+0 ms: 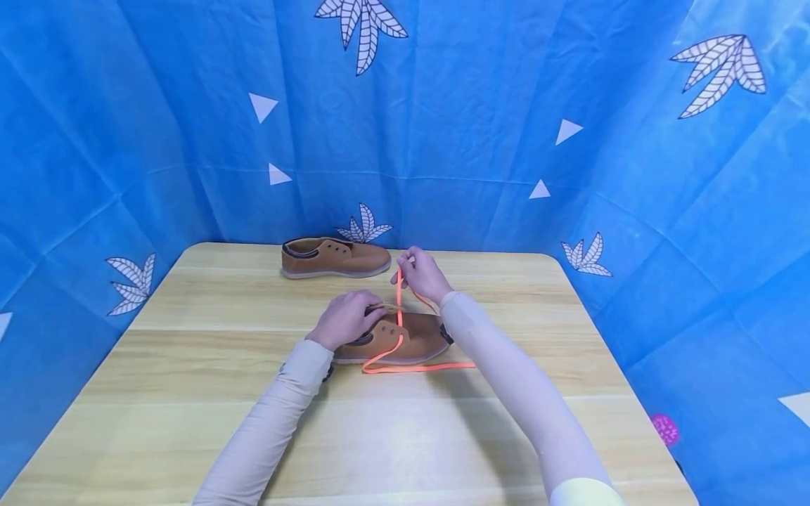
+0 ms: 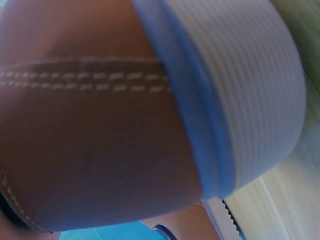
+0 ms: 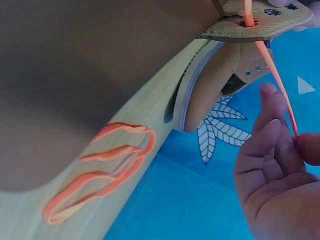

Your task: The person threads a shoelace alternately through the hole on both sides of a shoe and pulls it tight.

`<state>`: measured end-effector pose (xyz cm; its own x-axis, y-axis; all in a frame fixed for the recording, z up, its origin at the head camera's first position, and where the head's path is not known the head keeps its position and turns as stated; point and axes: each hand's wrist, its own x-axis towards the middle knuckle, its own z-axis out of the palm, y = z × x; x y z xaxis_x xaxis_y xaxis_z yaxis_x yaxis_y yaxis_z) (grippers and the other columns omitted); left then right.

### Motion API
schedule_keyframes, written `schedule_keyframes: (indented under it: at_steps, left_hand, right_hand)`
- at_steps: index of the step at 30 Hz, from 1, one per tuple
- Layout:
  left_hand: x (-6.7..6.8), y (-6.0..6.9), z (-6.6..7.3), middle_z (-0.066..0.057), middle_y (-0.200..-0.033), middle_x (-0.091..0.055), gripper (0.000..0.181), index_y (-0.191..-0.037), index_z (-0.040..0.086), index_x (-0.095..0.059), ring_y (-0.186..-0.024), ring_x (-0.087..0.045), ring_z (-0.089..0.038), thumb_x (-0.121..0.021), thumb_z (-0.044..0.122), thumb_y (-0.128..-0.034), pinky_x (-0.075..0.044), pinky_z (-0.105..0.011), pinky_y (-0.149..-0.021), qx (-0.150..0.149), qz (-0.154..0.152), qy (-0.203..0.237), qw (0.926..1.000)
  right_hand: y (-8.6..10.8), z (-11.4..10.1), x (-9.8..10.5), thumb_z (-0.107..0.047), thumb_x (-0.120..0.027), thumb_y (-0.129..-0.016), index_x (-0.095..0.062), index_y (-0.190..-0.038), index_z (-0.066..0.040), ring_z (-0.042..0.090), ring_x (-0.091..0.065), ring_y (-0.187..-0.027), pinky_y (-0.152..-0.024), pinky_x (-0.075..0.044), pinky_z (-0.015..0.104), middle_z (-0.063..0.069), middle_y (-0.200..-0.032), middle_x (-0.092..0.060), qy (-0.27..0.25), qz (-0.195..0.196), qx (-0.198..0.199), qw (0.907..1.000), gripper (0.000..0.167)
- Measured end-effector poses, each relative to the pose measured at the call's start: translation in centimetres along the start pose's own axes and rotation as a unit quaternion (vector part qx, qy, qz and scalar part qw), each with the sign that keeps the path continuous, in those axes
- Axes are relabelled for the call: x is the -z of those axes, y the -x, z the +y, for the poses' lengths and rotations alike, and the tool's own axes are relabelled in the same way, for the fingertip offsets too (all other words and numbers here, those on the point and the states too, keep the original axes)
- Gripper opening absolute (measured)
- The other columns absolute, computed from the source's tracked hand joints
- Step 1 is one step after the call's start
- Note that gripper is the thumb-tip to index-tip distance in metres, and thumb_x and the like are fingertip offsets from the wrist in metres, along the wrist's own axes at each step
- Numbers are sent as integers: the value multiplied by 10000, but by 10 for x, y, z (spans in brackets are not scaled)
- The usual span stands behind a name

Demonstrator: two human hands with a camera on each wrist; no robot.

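Note:
A brown shoe lies on the table with its toe to the right. My left hand grips the shoe's far eyelet flap, its fingertips showing at the flap's edge in the right wrist view. An orange shoelace runs through an eyelet of that flap and rises taut to my right hand. Finger and thumb of the right hand pinch the lace above and beyond the shoe. From the near flap, the lace's other end trails on the table in front. The shoe's side fills most of the left wrist view.
A second brown shoe, no lace visible in it, stands at the back of the wooden table. Loops of loose orange lace lie on the table beyond the near shoe. Blue patterned cloth hangs behind and at both sides.

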<state>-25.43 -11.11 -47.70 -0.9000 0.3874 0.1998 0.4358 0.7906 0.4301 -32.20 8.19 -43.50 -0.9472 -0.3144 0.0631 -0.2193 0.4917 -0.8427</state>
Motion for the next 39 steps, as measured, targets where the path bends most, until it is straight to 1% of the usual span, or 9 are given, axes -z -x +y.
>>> schedule_keyframes:
  at_steps: [4,10,14,19,23,25,29,33,39]
  left_hand:
    - [-1,-1,0,33,-858,-713,137,-1003,182,-785,-756,-601,-133,-713,298,-989,-544,-347,-760,-23,-12,0,10000]
    - [-1,1,0,33,-862,-716,146,-1010,184,-784,-757,-606,-127,-702,304,-996,-555,-356,-767,-25,8,-38,10000]
    - [0,1,1,29,-869,-720,158,-1021,182,-785,-761,-611,-127,-698,312,-998,-560,-363,-773,-8,9,-45,10000]
    - [1,2,1,31,-821,-689,159,-981,182,-777,-731,-589,-133,-696,317,-999,-530,-340,-731,4,-15,-52,10000]
    - [0,2,1,31,-813,-678,148,-980,185,-777,-723,-580,-132,-696,307,-1000,-512,-328,-712,-16,0,-58,10000]
    - [0,2,0,34,-824,-683,140,-993,189,-780,-730,-585,-129,-694,300,-1002,-515,-328,-715,-41,19,-67,10000]
    - [-1,2,0,40,-826,-677,131,-984,199,-777,-731,-585,-123,-691,296,-1004,-511,-325,-710,-84,46,-70,9999]
    - [0,2,-1,41,-814,-663,132,-968,199,-774,-717,-576,-120,-695,299,-1001,-497,-311,-691,-116,81,-59,9999]
    - [1,2,0,31,-816,-676,135,-987,179,-784,-724,-583,-126,-700,285,-999,-510,-328,-698,-134,79,-22,9999]
  right_hand:
    - [-6,6,0,-187,-442,-1119,-543,-1088,-5,273,-680,-741,-561,-433,221,204,-930,-778,-58,47,-52,10000,211]
    - [-12,2,6,-174,-456,-1114,-549,-1064,21,343,-647,-767,-579,-426,218,281,-968,-761,-475,180,31,9987,222]
    - [-14,-6,11,-185,-487,-1104,-571,-1044,23,234,-644,-704,-567,-440,218,187,-864,-768,-563,349,183,9976,232]
    - [-16,-17,18,-202,-515,-1096,-587,-990,-32,113,-547,-614,-490,-356,227,90,-793,-754,-526,500,322,9968,213]
    - [-17,-26,26,-210,-519,-1095,-606,-1027,5,145,-600,-709,-565,-390,239,161,-848,-769,-570,665,450,9951,242]
    - [-18,-31,31,-207,-520,-1094,-612,-1060,45,212,-696,-780,-663,-489,270,212,-889,-773,-564,755,515,9942,271]
    - [-20,-41,40,-207,-531,-1089,-620,-1094,73,313,-760,-872,-777,-543,297,246,-930,-773,-549,881,628,9926,294]
    - [-19,-52,46,-213,-539,-1086,-637,-1070,18,297,-746,-862,-730,-512,258,263,-952,-768,-594,993,756,9904,251]
    - [-15,-69,53,-203,-544,-1084,-641,-1034,-12,273,-743,-853,-776,-546,273,229,-919,-775,-561,1149,1037,9864,220]
